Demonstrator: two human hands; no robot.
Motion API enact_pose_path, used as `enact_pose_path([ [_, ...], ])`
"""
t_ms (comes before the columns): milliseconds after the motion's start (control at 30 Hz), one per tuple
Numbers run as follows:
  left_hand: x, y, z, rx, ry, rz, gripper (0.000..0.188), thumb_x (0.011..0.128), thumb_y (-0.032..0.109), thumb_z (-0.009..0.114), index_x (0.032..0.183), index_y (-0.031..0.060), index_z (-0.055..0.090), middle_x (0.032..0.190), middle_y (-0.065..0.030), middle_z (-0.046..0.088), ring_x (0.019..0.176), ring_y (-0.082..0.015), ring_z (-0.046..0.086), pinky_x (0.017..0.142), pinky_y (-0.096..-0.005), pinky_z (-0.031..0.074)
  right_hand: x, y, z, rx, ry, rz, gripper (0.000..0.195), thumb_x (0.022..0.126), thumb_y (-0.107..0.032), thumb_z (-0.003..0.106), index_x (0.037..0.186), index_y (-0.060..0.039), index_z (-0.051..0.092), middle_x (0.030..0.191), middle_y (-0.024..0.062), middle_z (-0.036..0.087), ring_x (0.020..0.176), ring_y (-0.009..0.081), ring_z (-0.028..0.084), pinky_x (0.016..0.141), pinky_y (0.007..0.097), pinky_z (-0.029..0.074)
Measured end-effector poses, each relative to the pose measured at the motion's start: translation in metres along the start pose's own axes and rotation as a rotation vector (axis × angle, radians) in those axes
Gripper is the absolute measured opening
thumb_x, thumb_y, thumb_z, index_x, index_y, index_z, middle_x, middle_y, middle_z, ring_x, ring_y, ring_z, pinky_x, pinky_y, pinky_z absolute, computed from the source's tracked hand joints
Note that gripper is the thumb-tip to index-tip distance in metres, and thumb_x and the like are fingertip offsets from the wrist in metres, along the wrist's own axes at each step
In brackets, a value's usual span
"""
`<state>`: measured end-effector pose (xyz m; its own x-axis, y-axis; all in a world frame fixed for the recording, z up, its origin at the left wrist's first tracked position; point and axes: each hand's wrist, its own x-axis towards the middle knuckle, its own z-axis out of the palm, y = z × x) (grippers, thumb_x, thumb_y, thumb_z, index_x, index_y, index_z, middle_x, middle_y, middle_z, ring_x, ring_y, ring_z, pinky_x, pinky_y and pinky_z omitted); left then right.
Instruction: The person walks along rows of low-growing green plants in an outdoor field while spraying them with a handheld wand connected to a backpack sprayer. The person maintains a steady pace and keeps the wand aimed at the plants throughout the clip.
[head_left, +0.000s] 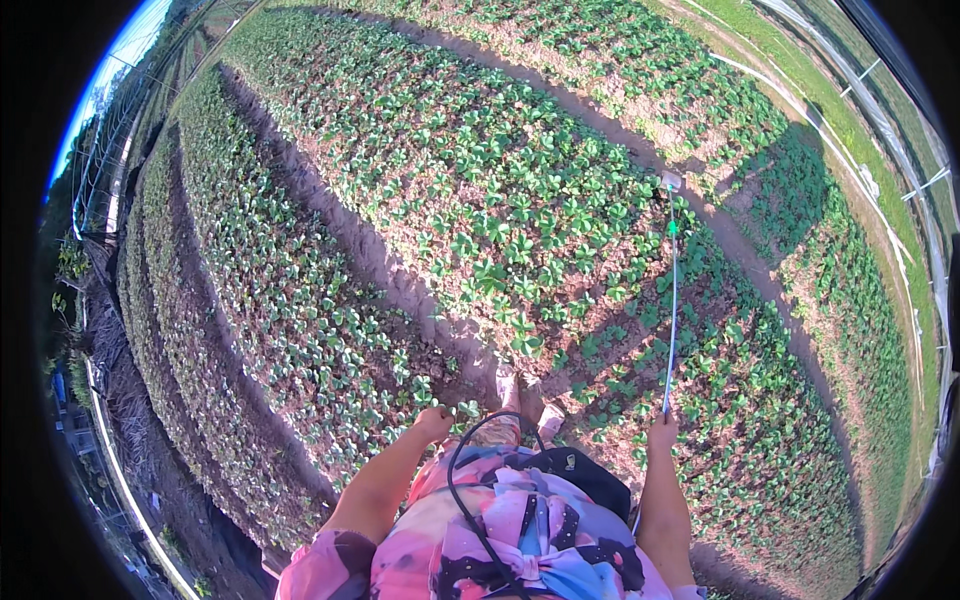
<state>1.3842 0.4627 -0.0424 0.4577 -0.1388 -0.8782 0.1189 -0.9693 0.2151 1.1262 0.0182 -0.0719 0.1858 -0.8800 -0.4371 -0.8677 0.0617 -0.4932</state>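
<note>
My right hand (661, 433) is closed around a long, thin pale pole (673, 315) that reaches forward over the planted bed. Toward its far end sits a bright green fitting (673, 227). A small pale, flat head (671, 181) tips the pole, close to the furrow on the right. My left hand (435, 424) hangs at my left side, its fingers curled, with nothing visible in it. Low green leafy plants (491, 276) cover the bed before me. Both of my feet, in pale shoes (507, 386), stand in the furrow at the bed's edge.
Narrow bare furrows (375, 247) run between the planted beds. A black cable (459, 491) loops in front of my body near a black bag (581, 471) at my waist. At the far right, whitish pipes or sheeting (862, 169) border a grass strip (829, 112). My shadow (787, 180) falls across the plants.
</note>
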Motion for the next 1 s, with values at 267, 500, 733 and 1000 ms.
enact_pose_path([
  [267,0.009,0.001,0.006,-0.039,0.006,0.023,0.036,0.075,0.033,0.053,0.099,0.0080,0.062,0.086,-0.0141,0.065,0.079,-0.0246,0.063,0.073,-0.0344,0.049,-0.018,0.030,-0.026,0.651,-0.429,0.570,0.022,0.090,-0.033,0.043,0.103,-0.0199,0.054,0.048,-0.0059,0.026,0.035,0.0061,0.023,0.032,0.0214,0.014],
  [500,0.001,0.020,0.003,0.056,0.032,0.070,0.036,0.074,0.031,0.052,0.101,0.0100,0.062,0.087,-0.0130,0.065,0.076,-0.0242,0.064,0.072,-0.0328,0.050,-0.050,0.052,-0.045,0.683,-0.381,0.622,0.019,0.090,-0.032,0.044,0.097,-0.0179,0.056,0.048,-0.0048,0.028,0.034,0.0065,0.025,0.031,0.0225,0.016],
  [733,0.003,0.019,0.004,0.109,-0.003,0.032,0.039,0.072,0.032,0.054,0.104,0.0110,0.062,0.099,-0.0128,0.063,0.094,-0.0267,0.060,0.083,-0.0340,0.047,-0.066,0.066,-0.039,0.468,-0.244,0.363,0.024,0.090,-0.025,0.045,0.104,-0.0095,0.058,0.050,-0.0031,0.035,0.036,0.0070,0.032,0.033,0.0236,0.021],
  [1000,0.006,0.018,0.006,0.151,0.023,0.064,0.038,0.072,0.033,0.055,0.102,0.0105,0.063,0.094,-0.0150,0.064,0.087,-0.0275,0.062,0.079,-0.0349,0.048,-0.070,0.088,-0.028,-0.081,0.057,-0.113,0.032,0.088,-0.024,0.047,0.103,0.0020,0.060,0.077,0.0172,0.062,0.068,0.0293,0.059,0.062,0.0391,0.046],
])
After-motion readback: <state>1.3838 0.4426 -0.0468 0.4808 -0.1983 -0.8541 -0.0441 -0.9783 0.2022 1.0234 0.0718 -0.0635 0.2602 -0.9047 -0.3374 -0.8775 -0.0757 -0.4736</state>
